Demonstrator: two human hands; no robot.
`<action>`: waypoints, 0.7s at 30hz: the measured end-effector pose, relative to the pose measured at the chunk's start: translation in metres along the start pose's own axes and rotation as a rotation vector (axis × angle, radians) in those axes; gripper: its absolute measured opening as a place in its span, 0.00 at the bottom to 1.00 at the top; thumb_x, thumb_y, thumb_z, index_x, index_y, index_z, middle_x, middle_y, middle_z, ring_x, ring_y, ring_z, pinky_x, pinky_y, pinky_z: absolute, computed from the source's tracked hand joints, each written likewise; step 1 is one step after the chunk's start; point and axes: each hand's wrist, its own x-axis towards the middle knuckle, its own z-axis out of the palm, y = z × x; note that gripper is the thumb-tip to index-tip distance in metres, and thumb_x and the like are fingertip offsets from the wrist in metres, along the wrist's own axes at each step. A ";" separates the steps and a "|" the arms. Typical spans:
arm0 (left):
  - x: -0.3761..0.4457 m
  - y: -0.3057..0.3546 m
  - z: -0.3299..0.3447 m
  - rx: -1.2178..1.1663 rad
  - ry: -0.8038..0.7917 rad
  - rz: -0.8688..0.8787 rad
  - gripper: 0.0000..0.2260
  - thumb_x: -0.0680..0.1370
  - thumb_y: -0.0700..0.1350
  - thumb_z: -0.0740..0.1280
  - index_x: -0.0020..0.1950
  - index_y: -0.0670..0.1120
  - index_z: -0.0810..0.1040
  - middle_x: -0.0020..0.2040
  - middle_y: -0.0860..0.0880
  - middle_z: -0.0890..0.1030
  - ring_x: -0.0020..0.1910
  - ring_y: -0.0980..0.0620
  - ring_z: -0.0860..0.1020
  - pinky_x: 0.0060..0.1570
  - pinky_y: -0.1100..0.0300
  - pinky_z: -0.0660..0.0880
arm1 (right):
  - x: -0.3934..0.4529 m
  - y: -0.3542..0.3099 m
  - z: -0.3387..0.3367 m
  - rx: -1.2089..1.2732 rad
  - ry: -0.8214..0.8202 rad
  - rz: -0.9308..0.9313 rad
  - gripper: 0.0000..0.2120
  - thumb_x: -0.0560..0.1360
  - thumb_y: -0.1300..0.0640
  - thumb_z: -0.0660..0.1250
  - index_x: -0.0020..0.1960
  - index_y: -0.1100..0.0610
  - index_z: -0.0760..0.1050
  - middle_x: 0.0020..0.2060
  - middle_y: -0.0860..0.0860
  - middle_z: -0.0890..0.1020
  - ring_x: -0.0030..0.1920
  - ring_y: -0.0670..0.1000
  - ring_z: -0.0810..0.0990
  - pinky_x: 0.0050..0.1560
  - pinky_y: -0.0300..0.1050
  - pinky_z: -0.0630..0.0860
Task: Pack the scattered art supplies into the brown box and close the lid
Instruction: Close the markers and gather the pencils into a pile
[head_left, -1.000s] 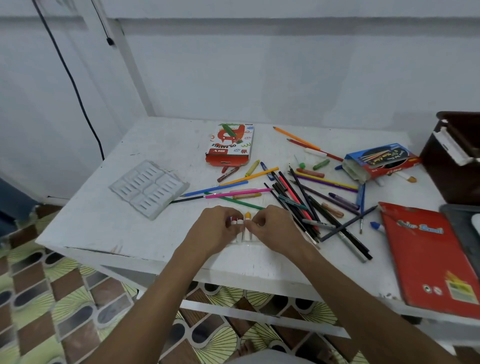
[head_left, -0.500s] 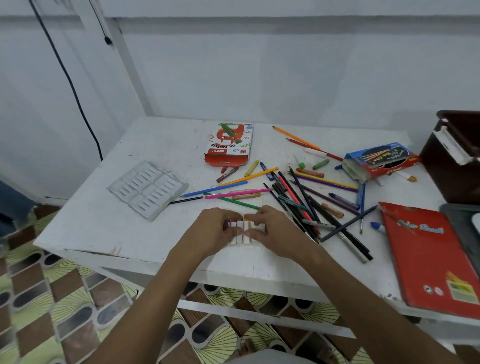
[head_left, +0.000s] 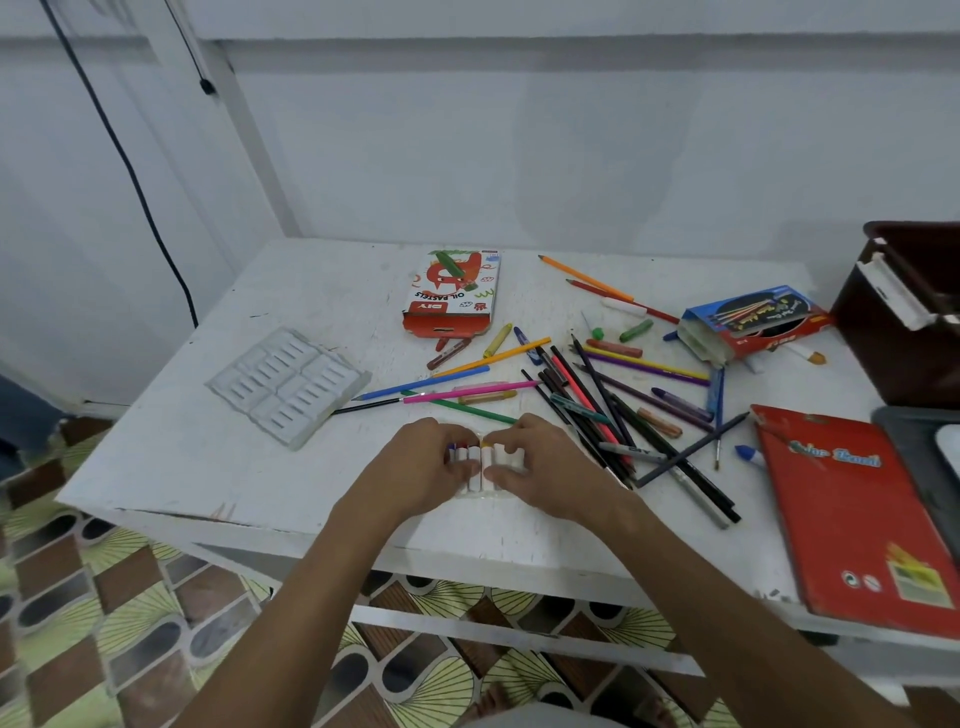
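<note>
Early stage; nearly everything is unpacked. Left hand (head_left: 415, 467) and right hand (head_left: 545, 467) meet over a small row of white-wrapped crayons (head_left: 480, 465) at the near edge of the table (head_left: 182, 457). Fingers of both hands curl in from either side and pinch the row between them; it seems to sit in a clear tray, though the hands hide most of it.

Just beyond the fingertips: a loose spread of pencils (head_left: 597, 405), stray pastels and pens, none gathered. Further out from the left fingers, a clear plastic insert (head_left: 288, 384). Beyond both hands, a flat pastel carton (head_left: 452, 291). Off the right fingers, well apart: blue pencil carton (head_left: 753, 327), open-ended, and a red book (head_left: 857, 509).

Brown box (head_left: 904, 317) stands far right of the right hand, at the table's end, lid open. Its inside is out of sight.

Left: collect all loose items, load box, close lid.
</note>
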 end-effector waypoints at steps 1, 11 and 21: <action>0.001 0.001 -0.002 0.001 -0.017 0.000 0.16 0.77 0.51 0.68 0.64 0.53 0.77 0.45 0.54 0.74 0.43 0.57 0.72 0.46 0.65 0.67 | 0.000 0.000 -0.002 0.007 0.000 0.000 0.20 0.74 0.51 0.69 0.65 0.52 0.74 0.49 0.49 0.73 0.38 0.39 0.70 0.39 0.28 0.64; 0.036 0.031 -0.029 -0.068 0.006 0.037 0.15 0.76 0.49 0.69 0.62 0.51 0.78 0.46 0.52 0.78 0.42 0.57 0.75 0.40 0.67 0.68 | 0.001 0.025 -0.066 -0.023 0.102 0.048 0.14 0.76 0.51 0.67 0.60 0.51 0.77 0.46 0.44 0.77 0.40 0.39 0.74 0.38 0.26 0.66; 0.134 0.096 -0.021 0.077 0.077 0.233 0.14 0.78 0.45 0.65 0.64 0.49 0.76 0.55 0.47 0.78 0.46 0.52 0.74 0.49 0.61 0.71 | 0.013 0.083 -0.147 -0.145 0.317 0.122 0.11 0.75 0.56 0.68 0.56 0.56 0.80 0.45 0.48 0.81 0.39 0.46 0.76 0.38 0.30 0.68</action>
